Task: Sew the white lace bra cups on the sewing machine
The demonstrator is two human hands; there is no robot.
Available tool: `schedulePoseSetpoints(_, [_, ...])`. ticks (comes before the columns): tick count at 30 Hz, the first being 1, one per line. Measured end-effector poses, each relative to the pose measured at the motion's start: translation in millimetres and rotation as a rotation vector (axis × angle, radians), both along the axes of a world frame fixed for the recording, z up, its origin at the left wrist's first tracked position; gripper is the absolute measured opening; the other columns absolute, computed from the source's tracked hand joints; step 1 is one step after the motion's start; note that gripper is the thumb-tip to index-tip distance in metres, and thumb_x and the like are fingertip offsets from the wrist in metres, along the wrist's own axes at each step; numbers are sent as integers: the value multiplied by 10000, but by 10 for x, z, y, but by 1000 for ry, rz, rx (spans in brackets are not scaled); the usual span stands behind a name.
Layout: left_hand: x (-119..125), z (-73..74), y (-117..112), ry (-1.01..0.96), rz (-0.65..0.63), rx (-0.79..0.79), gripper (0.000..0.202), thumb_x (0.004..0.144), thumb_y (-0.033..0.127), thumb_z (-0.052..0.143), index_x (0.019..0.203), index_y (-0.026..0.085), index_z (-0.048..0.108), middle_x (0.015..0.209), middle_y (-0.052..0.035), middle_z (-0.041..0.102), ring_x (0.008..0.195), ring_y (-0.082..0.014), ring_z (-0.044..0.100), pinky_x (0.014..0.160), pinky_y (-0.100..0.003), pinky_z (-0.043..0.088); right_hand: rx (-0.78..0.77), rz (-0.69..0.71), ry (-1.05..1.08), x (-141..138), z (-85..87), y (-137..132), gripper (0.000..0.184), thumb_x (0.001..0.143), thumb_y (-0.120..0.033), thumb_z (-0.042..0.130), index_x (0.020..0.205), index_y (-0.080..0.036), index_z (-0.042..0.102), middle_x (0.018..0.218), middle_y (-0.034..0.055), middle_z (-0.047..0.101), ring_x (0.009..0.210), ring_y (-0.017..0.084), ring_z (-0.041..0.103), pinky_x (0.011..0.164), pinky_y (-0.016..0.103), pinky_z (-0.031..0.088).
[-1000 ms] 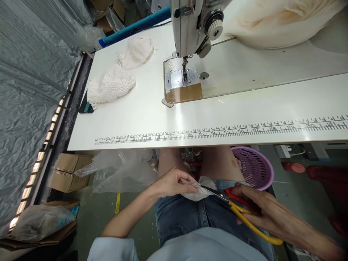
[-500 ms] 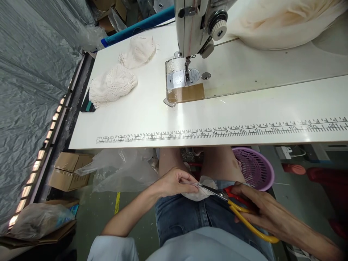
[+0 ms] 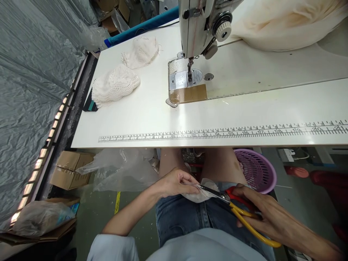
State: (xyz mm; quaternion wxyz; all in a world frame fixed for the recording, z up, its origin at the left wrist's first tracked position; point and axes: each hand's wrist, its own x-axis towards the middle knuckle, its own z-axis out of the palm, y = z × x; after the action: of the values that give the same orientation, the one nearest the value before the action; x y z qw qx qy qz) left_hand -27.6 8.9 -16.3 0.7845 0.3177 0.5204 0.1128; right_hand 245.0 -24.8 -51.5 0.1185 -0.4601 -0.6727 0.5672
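Note:
Over my lap, my left hand (image 3: 181, 183) pinches the edge of a small piece of thin white fabric (image 3: 197, 197). My right hand (image 3: 262, 210) grips a pair of scissors (image 3: 224, 196) with one red and one yellow handle. Their blades point left across the fabric, and the tips lie right by my left fingertips. Part of the fabric is hidden behind the blades and fingers. Whether the blades touch the cloth or a thread is too small to tell.
A sewing machine (image 3: 198, 32) stands on the white table (image 3: 136, 119), which has a printed ruler along its front edge. Lacy white pieces (image 3: 115, 85) lie at the left, and pale cloth (image 3: 288, 25) is heaped at the right. Below are a purple basket (image 3: 268, 168) and a cardboard box (image 3: 70, 170).
The view has shifted slightly, so the table and machine sit a little farther right. Both hands, the fabric and the scissors hold nearly the same pose.

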Motion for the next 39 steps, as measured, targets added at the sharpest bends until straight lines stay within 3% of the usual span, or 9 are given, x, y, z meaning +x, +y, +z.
schedulePoseSetpoints(7, [-9, -9, -5, -11, 2, 0, 455, 531, 422, 814, 843, 101, 735, 701, -52, 696, 648, -110, 605, 663, -213, 458, 6, 117, 29, 135, -99, 16, 329, 850, -367, 539, 1143, -269, 427, 1061, 74, 612, 735, 199, 705, 531, 221, 544])
schedulePoseSetpoints(14, [39, -17, -5, 1, -20, 2, 388, 551, 379, 807, 809, 99, 738, 622, -11, 659, 554, -62, 532, 579, -175, 398, 156, 60, -9, 51, -83, 2, 359, 811, -412, 592, 1121, -264, 484, 1053, 74, 636, 813, 226, 690, 557, 241, 532])
schedulePoseSetpoints(23, [35, -32, -10, -10, 8, -73, 438, 486, 404, 834, 790, 105, 736, 658, -20, 668, 592, -77, 551, 609, -193, 423, 143, 64, -22, 51, -94, 28, 325, 840, -417, 545, 1108, -237, 510, 1063, 103, 630, 788, 212, 671, 608, 266, 515])
schedulePoseSetpoints(28, [16, -69, -19, -17, 35, -107, 484, 454, 425, 846, 796, 102, 736, 686, -42, 679, 615, -101, 571, 645, -230, 452, 93, 42, -83, 102, -124, 16, 271, 804, -340, 583, 1048, -235, 528, 895, 74, 680, 670, 203, 653, 566, 271, 495])
schedulePoseSetpoints(30, [4, -78, -27, -18, 39, -112, 491, 449, 426, 848, 803, 104, 737, 694, -47, 683, 623, -109, 579, 658, -241, 458, 71, 13, -71, 107, -106, -16, 260, 790, -329, 591, 1030, -247, 530, 863, 60, 680, 638, 196, 650, 558, 267, 501])
schedulePoseSetpoints(35, [6, -82, -40, -40, 20, -103, 474, 460, 410, 848, 810, 109, 738, 712, -49, 687, 654, -116, 592, 682, -241, 464, -59, -201, 64, 24, 26, -89, 263, 833, -399, 516, 1053, -256, 507, 1019, 83, 612, 580, 161, 659, 526, 244, 530])
schedulePoseSetpoints(39, [70, -88, -51, -23, 3, -70, 474, 474, 432, 834, 800, 103, 733, 691, -36, 675, 631, -102, 572, 674, -231, 455, 12, -200, 88, -187, 127, 37, 323, 750, -404, 655, 977, -238, 496, 842, 30, 608, 590, 147, 602, 544, 240, 515])
